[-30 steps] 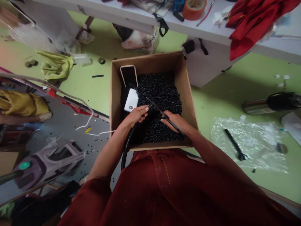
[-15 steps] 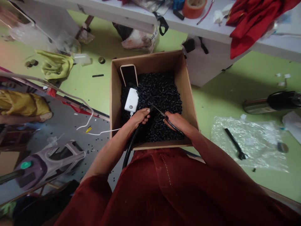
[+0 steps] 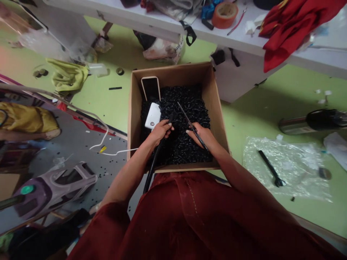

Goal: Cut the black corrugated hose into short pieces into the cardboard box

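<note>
Left hand [image 3: 162, 130]: fingers closed round a black tube [image 3: 154, 160], over the left half of an open cardboard box [image 3: 219, 119]. Tube is ribbed, its near length dropping across the front edge beside the person's lap; a short end seems to project past the fingertips. Presumably pinched close to that end to keep it steady, the slack left to hang.

Right hand [image 3: 202, 134]: grasping what look like scissors [image 3: 186, 117], blade pointing away from the body and a little left, apart from the tube. Whether the blades are parted: cannot tell. Such a grip probably keeps the tip in sight.

Black pieces [image 3: 187, 101] cover the box floor; the walls likely serve to contain them. Phone [image 3: 150, 88] leans in the far left corner; white device [image 3: 153, 115] lies just beyond the left hand, perhaps there to keep it within reach.

Edges: box walls rise above the heap, the right forearm crossing the near right corner. Freest room inside is over the heap, beyond and between the hands; the left side is tighter because of the device and phone
</note>
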`<action>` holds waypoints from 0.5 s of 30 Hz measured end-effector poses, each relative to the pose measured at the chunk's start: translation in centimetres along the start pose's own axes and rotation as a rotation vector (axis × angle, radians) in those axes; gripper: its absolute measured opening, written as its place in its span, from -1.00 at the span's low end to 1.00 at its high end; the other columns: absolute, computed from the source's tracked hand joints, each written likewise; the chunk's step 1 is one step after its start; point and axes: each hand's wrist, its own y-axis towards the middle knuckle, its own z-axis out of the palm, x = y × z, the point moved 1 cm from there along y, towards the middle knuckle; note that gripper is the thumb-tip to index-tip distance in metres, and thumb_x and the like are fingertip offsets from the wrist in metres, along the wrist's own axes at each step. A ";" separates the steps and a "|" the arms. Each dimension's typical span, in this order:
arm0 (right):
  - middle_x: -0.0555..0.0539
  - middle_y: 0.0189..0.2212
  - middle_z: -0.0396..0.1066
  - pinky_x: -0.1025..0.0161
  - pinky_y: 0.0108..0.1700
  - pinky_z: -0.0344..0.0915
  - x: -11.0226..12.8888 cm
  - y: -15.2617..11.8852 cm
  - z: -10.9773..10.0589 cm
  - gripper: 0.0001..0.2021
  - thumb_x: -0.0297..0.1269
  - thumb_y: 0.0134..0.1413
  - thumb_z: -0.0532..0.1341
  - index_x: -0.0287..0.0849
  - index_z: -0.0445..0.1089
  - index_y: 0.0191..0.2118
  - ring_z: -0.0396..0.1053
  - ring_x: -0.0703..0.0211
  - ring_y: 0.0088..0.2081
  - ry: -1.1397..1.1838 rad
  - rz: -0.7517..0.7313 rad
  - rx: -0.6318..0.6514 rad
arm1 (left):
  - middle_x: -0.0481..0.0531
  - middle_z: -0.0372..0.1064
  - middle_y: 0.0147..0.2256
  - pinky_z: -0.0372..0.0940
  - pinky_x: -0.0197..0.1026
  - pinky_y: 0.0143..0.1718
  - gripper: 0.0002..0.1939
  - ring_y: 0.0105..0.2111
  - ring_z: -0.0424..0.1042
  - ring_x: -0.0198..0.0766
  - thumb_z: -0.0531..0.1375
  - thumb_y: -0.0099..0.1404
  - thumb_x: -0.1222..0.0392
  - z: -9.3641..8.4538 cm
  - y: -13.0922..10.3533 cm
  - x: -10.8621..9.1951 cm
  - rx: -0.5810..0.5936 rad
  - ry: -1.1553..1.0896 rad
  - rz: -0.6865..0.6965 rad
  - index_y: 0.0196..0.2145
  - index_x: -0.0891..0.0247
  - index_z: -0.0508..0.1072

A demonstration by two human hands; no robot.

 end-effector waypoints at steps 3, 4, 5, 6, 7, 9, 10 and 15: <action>-0.16 -0.20 0.50 0.19 -0.18 0.28 0.1 -0.2 -0.2 -0.61 -0.04 0.17 0.10 -0.12 0.27 0.04 0.45 -0.08 -0.14 0.073 -0.004 -0.006 | -0.06 0.32 -0.47 0.00 -0.42 -0.71 -0.75 -0.67 0.16 -0.52 0.16 0.26 0.27 0.5 -0.3 0.3 0.085 0.011 -0.014 -0.10 0.34 0.39; -0.15 -0.19 0.50 0.19 -0.18 0.28 0.1 -0.2 -0.2 -0.60 -0.04 0.16 0.11 -0.11 0.27 0.05 0.45 -0.07 -0.14 0.091 -0.004 -0.007 | -0.06 0.32 -0.48 0.01 -0.42 -0.71 -0.68 -0.67 0.16 -0.52 0.15 0.27 0.25 0.6 -0.4 0.3 0.121 0.019 -0.027 -0.01 0.33 0.36; -0.14 -0.18 0.50 0.18 -0.17 0.29 0.1 -0.3 -0.3 -0.59 -0.03 0.15 0.11 -0.10 0.27 0.06 0.45 -0.07 -0.14 0.109 -0.003 -0.008 | -0.07 0.31 -0.49 0.01 -0.41 -0.72 -0.61 -0.68 0.16 -0.51 0.14 0.29 0.23 0.7 -0.6 0.3 0.158 0.032 -0.041 0.06 0.32 0.32; -0.13 -0.17 0.49 0.18 -0.17 0.29 0.0 -0.3 -0.3 -0.58 -0.02 0.15 0.12 -0.10 0.26 0.06 0.44 -0.06 -0.13 0.125 0.000 -0.012 | -0.07 0.30 -0.50 0.01 -0.41 -0.73 -0.56 -0.69 0.15 -0.50 0.13 0.30 0.21 0.8 -0.7 0.3 0.190 0.048 -0.056 0.12 0.32 0.28; -0.13 -0.16 0.49 0.17 -0.16 0.30 0.0 -0.2 -0.3 -0.57 -0.01 0.14 0.12 -0.10 0.26 0.06 0.44 -0.06 -0.13 0.141 0.003 -0.016 | -0.08 0.29 -0.51 0.00 -0.41 -0.73 -0.53 -0.70 0.14 -0.50 0.13 0.30 0.19 0.8 -0.8 0.2 0.212 0.063 -0.068 0.15 0.32 0.25; -0.13 -0.15 0.48 0.15 -0.14 0.30 -0.1 -0.2 -0.3 -0.56 -0.01 0.14 0.12 -0.10 0.25 0.07 0.44 -0.06 -0.12 0.169 0.011 -0.016 | -0.10 0.25 -0.52 -0.02 -0.41 -0.74 -0.49 -0.71 0.11 -0.52 0.13 0.30 0.19 0.7 -1.0 0.1 0.225 0.076 -0.079 0.18 0.31 0.23; -0.13 -0.15 0.48 0.15 -0.13 0.29 -0.1 -0.1 -0.3 -0.55 -0.01 0.13 0.12 -0.10 0.25 0.08 0.43 -0.06 -0.12 0.181 0.014 -0.013 | -0.11 0.23 -0.53 -0.03 -0.42 -0.75 -0.49 -0.71 0.10 -0.53 0.14 0.30 0.19 0.7 -1.0 0.0 0.220 0.077 -0.078 0.19 0.31 0.23; -0.10 -0.19 0.47 0.14 -0.14 0.29 -0.1 0.0 -0.2 -0.51 -0.01 0.09 0.16 -0.11 0.20 0.10 0.43 -0.03 -0.17 0.219 -0.002 -0.006 | -0.14 0.16 -0.53 -0.06 -0.43 -0.75 -0.49 -0.70 0.08 -0.54 0.12 0.31 0.21 0.4 -0.9 -0.3 0.174 0.070 -0.033 0.20 0.28 0.22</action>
